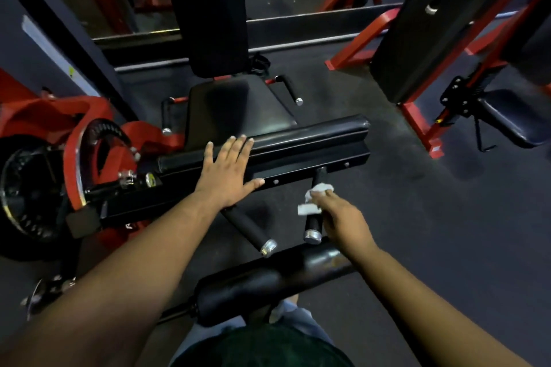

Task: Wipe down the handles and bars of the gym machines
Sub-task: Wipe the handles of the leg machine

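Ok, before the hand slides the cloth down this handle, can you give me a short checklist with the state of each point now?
1. Cloth held by right hand: ok, fingers pinch it.
2. Cloth touches the right handle: ok, wrapped near its upper part.
3. Left hand steadies the padded bar: ok, flat and open on it.
4. Path to the metal end cap: ok, nothing blocks it.
5. Left handle already wiped: cannot tell.
6. Cloth damp enough: cannot tell.
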Tool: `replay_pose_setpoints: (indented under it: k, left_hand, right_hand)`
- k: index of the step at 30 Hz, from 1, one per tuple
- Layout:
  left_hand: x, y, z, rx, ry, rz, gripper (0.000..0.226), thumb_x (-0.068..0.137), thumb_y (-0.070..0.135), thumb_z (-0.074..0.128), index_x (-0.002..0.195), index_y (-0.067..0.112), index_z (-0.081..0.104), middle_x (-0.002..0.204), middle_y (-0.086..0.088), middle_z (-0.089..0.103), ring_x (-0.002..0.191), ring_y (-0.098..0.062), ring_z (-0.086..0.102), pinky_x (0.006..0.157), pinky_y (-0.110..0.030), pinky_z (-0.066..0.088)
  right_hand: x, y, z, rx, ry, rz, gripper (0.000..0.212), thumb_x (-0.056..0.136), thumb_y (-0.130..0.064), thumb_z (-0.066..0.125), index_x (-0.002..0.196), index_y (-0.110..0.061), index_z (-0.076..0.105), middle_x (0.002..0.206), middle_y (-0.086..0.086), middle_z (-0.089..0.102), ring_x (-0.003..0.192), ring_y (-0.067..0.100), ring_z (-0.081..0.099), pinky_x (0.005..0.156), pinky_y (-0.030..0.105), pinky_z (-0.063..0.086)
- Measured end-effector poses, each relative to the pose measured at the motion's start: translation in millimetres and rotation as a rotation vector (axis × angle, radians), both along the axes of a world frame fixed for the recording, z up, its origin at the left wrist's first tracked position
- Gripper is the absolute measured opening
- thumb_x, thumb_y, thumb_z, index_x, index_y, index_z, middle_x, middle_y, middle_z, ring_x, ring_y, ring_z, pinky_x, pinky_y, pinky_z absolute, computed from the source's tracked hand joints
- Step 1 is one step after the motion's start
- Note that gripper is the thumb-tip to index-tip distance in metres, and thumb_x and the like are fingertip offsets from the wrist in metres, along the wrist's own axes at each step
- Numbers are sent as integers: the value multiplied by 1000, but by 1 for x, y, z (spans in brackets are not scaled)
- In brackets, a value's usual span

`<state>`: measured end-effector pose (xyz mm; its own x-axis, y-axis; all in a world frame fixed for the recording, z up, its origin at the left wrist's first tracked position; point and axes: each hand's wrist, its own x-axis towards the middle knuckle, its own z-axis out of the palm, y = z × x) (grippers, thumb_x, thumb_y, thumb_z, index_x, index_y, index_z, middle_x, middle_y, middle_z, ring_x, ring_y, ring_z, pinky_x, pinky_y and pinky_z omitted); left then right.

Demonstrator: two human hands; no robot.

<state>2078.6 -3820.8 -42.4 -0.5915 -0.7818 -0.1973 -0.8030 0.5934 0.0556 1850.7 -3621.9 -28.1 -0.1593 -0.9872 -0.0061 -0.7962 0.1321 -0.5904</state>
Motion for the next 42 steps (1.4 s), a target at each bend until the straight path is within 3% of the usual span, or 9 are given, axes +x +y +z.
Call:
replay_pose_setpoints:
  k: [3, 6, 9, 13, 20, 25, 34, 39, 42]
  left_hand:
    - [-2, -2, -1, 38, -10, 19, 99, 93, 81, 27, 162, 24, -16, 172, 4, -16, 158, -19, -13, 124, -62, -6]
    - [-6, -5, 2, 92, -36, 35, 100, 92, 82, 27, 161, 26, -19, 170, 5, -20, 157, -20, -17, 123, -62, -9]
    - [-11, -6, 5, 130, -65, 51, 101, 92, 82, 29, 161, 26, -20, 170, 5, -23, 156, -20, -19, 122, -63, -11]
    - [-14, -4, 11, 159, -93, 61, 100, 94, 79, 31, 160, 25, -22, 169, 3, -25, 156, -21, -21, 121, -64, -12]
    - [-14, -3, 11, 180, -116, 64, 100, 94, 80, 28, 159, 25, -25, 168, 3, -28, 155, -21, -25, 121, -65, -13]
    - [-14, -4, 12, 200, -127, 64, 100, 94, 81, 27, 158, 26, -27, 167, 3, -30, 155, -21, -26, 120, -65, -14]
    - [-14, -4, 9, 215, -127, 65, 100, 94, 80, 27, 157, 26, -29, 166, 3, -33, 154, -22, -28, 119, -66, -16]
    - [-15, -5, 11, 236, -120, 65, 100, 94, 80, 28, 157, 26, -28, 166, 4, -33, 154, -22, -29, 119, -65, -17]
    - [-16, -4, 12, 245, -129, 66, 100, 94, 80, 29, 157, 26, -28, 166, 4, -34, 153, -22, -29, 119, -65, -17]
  right_hand:
    - [-12, 31, -8, 2, -5, 218, 49, 87, -18, 45, 132, -28, 62, 143, -13, 58, 140, 12, 45, 110, 24, 40]
    - [-37, 15, -19, -5, -10, 355, 46, 96, -8, 50, 138, -23, 59, 153, -9, 48, 149, 8, 30, 120, 24, 27]
    - [-49, -25, -28, -12, -22, 287, 41, 103, -14, 55, 145, -17, 54, 157, 0, 45, 152, 14, 27, 122, 35, 28]
    - [-31, -33, -29, -29, -86, 132, 38, 100, -11, 57, 138, -10, 60, 145, 5, 58, 146, 14, 36, 115, 39, 38]
    - [-26, 8, -20, -32, -95, 372, 40, 105, -25, 46, 140, -13, 59, 153, -1, 51, 152, 16, 30, 123, 33, 26]
    - [-29, -41, -27, 8, -98, 6, 41, 105, -14, 52, 146, -12, 55, 159, 9, 40, 152, 24, 26, 121, 46, 32]
    - [28, 13, -17, -41, -256, -370, 45, 99, 1, 54, 141, -15, 60, 147, 5, 54, 132, 18, 55, 108, 17, 41]
    - [22, -35, -19, 30, -323, -561, 46, 101, -2, 48, 145, -13, 55, 148, 10, 55, 134, 24, 54, 112, 22, 38]
    - [25, -30, -17, 2, -363, -626, 46, 99, 0, 47, 140, -13, 61, 137, 6, 64, 122, 21, 62, 91, -1, 38]
